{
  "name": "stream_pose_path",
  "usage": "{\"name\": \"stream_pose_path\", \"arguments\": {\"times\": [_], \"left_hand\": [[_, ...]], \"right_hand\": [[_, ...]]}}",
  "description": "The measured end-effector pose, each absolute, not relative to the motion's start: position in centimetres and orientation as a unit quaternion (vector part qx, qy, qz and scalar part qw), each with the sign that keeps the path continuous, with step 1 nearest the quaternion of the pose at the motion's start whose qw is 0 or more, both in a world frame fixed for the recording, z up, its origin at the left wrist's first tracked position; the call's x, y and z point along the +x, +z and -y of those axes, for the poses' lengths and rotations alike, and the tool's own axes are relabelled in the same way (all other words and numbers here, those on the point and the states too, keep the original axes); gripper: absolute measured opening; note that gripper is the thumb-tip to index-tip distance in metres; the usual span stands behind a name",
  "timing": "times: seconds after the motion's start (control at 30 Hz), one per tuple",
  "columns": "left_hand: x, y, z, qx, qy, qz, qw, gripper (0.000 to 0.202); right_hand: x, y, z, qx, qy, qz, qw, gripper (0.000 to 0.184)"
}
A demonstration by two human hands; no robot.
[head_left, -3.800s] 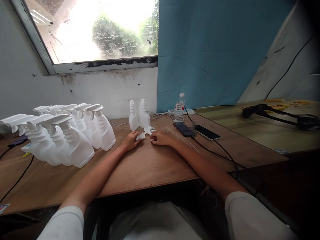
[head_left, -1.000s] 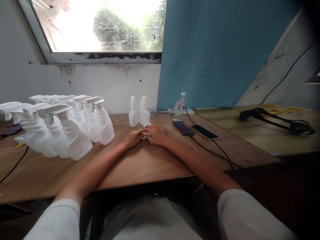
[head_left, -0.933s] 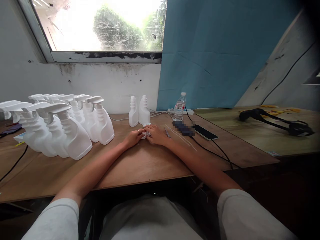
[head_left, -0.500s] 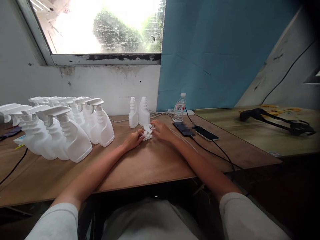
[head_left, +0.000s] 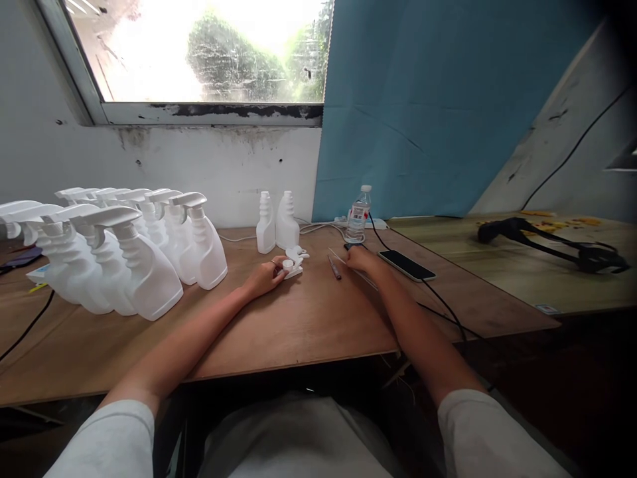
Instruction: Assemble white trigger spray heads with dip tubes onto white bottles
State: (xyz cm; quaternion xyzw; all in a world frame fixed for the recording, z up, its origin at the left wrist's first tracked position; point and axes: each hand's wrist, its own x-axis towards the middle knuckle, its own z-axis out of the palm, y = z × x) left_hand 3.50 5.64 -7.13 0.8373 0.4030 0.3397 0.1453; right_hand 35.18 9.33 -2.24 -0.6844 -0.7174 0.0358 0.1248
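Note:
My left hand (head_left: pixel 265 276) rests on the wooden table (head_left: pixel 308 325) with its fingers pinched on a white spray trigger head (head_left: pixel 292 260), which lies on the table. My right hand (head_left: pixel 359 257) has reached out to the right and lies over thin clear dip tubes (head_left: pixel 367 279) beside a dark pen (head_left: pixel 334 267); its fingers are curled down and I cannot see what they hold. Two white bottles without heads (head_left: pixel 277 224) stand just behind the trigger head.
Several finished white spray bottles (head_left: pixel 144 259) stand in rows at the left. A water bottle (head_left: pixel 359 214), a phone (head_left: pixel 407 264) with a black cable (head_left: pixel 438 309), and a white power strip sit at the right rear. A black tool (head_left: pixel 547 239) lies on the neighbouring table.
My right hand has left the trigger head and moved right to the tubes by the phone. My left hand keeps hold of the trigger head in the same place.

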Motion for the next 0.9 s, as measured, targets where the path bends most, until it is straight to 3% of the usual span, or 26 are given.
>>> {"name": "stream_pose_path", "arguments": {"times": [0.27,0.47,0.6,0.67,0.9], "left_hand": [[3.4,-7.1,-5.7,0.841,0.335,-0.398,0.150,0.043],[3.4,-7.1,-5.7,0.841,0.336,-0.397,0.146,0.044],[3.5,-7.1,-5.6,0.842,0.337,-0.395,0.146,0.044],[3.5,-7.1,-5.6,0.844,0.336,-0.393,0.145,0.044],[3.6,-7.0,-5.5,0.846,0.331,-0.391,0.146,0.045]], "right_hand": [[34.2,-2.5,-9.1,-0.711,0.050,0.684,0.152,0.018],[33.2,-0.8,-8.7,-0.685,0.017,0.661,0.306,0.024],[30.5,0.1,-7.8,-0.450,0.216,0.666,0.554,0.021],[28.8,0.0,-7.2,-0.300,0.330,0.639,0.627,0.027],[25.5,-0.9,-5.6,-0.228,0.403,0.644,0.609,0.033]]}}
